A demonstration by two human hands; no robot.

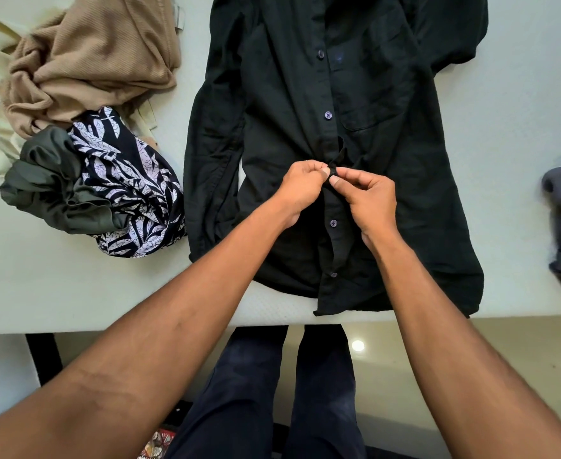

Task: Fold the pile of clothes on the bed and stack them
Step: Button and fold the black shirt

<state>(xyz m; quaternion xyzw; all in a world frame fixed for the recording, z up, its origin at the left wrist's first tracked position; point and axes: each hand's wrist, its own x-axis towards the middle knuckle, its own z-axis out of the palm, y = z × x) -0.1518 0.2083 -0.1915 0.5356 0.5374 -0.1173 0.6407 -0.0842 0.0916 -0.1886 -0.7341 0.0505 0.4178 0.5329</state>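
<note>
Black shirt (272,127) hem reaches bed's (74,286) near edge; hands (300,188) (368,202) pinch its front.

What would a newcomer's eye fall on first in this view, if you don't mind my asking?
The black shirt lies spread, front up, across the middle of the bed, and the left hand and right hand meet at its mid-front, both pinching the button band. To its left sits an unfolded heap: a tan knit top, a leaf-print garment and an olive garment.
</note>
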